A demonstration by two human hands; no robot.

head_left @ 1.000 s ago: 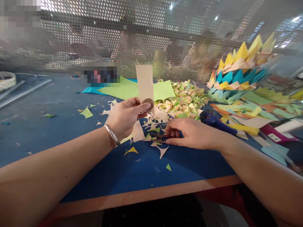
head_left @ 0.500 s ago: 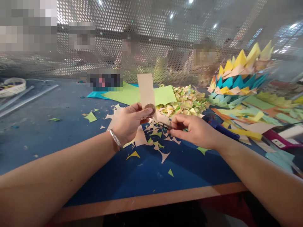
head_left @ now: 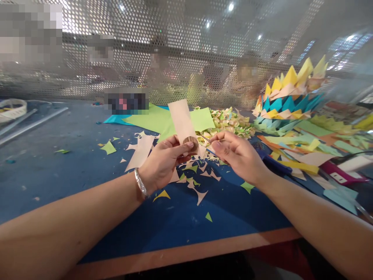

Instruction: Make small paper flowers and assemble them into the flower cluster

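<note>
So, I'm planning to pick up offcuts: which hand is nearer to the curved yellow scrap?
Left. The left hand is just beyond the yellow scrap, pinching a pale paper strip; the right hand is farther away, beyond the scrap and well to its right.

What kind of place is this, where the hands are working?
It looks like a craft workspace, perhaps a shared workshop or classroom. The blue table with a wooden-looking edge holds small pale and green paper scraps and a tiered, spiky, multicoloured paper crown shape.
</note>
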